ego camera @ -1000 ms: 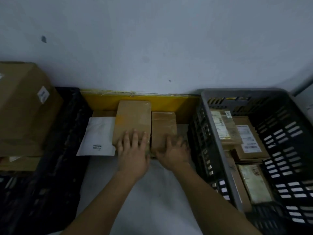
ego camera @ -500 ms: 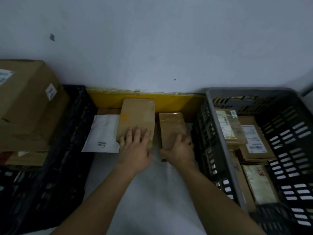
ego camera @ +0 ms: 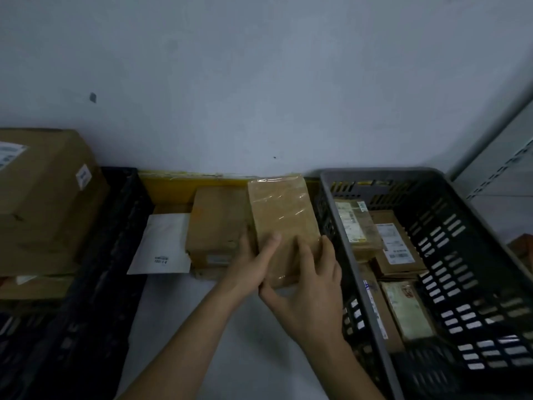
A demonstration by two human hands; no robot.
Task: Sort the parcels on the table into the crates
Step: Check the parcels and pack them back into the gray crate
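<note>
A brown taped parcel (ego camera: 284, 217) is lifted off the table between both hands. My left hand (ego camera: 253, 265) grips its left edge, thumb lying on the top face. My right hand (ego camera: 310, 280) holds its near right corner from below, fingers curled onto the top. A second brown parcel (ego camera: 216, 229) lies flat on the table just left of it, beside a white mailer envelope (ego camera: 164, 245). The grey crate (ego camera: 372, 287) stands at the right with several labelled parcels (ego camera: 395, 246) inside. A black crate (ego camera: 95, 272) stands at the left.
Large cardboard boxes (ego camera: 43, 203) are stacked in the black crate at far left. A yellow board (ego camera: 170, 186) runs along the back of the table against the white wall. White tabletop (ego camera: 184, 321) shows under my forearms.
My right hand has lifted the smaller taped parcel off the table. My left hand left the larger parcel and moved right to grip the lifted one.
</note>
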